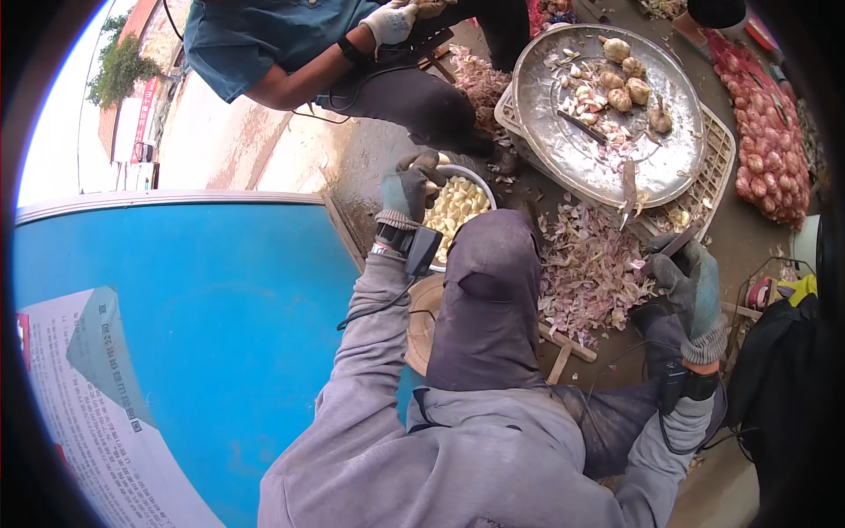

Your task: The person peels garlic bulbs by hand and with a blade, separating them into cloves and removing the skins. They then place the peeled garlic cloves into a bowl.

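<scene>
My left hand (pixel 407 188), in a grey-green work glove, is closed above a metal bowl (pixel 487 183) of peeled garlic cloves (pixel 458 208). A pale piece that looks like a garlic clove shows at its fingertips. On the right, my right hand (pixel 694 286), gloved too, is closed around a dark, flat-bladed knife (pixel 676 244) beside a heap of garlic skins (pixel 585 264). Beyond it, a round metal tray (pixel 550 97) bears whole garlic bulbs (pixel 620 99), loose cloves and a dark-handled tool (pixel 581 128). Another knife (pixel 628 187) lies at the tray's near rim.
The tray rests on a plastic crate (pixel 720 158). A red net sack of garlic (pixel 766 150) stands at the right. Across from me sits a person in a blue shirt (pixel 233 48) with a gloved hand (pixel 390 24). A blue panel (pixel 202 290) fills the left side.
</scene>
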Demonstrator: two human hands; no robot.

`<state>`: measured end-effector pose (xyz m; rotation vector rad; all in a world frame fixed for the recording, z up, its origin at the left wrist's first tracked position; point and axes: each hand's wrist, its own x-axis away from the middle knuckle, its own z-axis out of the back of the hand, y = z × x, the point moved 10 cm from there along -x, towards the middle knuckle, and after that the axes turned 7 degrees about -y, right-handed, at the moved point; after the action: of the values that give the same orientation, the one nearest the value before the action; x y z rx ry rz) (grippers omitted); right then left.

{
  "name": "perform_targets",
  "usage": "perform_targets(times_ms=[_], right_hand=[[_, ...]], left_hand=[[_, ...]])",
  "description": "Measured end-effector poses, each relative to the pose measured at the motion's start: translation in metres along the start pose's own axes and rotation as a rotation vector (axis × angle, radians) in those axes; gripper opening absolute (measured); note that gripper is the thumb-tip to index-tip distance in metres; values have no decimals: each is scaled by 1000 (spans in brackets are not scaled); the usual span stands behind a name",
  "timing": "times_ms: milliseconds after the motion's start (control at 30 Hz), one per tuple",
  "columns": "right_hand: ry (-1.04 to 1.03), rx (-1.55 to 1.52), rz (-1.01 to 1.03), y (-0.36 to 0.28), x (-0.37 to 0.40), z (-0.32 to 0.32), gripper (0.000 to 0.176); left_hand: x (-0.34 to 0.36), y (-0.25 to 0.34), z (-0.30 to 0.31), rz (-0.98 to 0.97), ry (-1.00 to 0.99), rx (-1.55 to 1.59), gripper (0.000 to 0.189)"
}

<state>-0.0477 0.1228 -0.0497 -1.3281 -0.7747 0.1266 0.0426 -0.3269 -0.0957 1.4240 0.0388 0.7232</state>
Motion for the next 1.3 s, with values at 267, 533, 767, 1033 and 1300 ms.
perform_targets(times_ms=[267,533,767,1033,1300], right_hand=[[-34,78,-55,3,-5,-12,19],[-58,95,-25,-8,-10,-21,19],[4,-235,234,-32,-4,17,43],[276,-204,334,-43,23,61,37],[358,290,608,-73,32,32,33]], left_hand=[[23,-65,40,210,-111,427,37],[39,72,-94,13,-591,828,64],[64,132,-235,-124,-892,767,54],[93,73,-339,241,-975,586,52],[101,59,-357,374,-830,607,43]])
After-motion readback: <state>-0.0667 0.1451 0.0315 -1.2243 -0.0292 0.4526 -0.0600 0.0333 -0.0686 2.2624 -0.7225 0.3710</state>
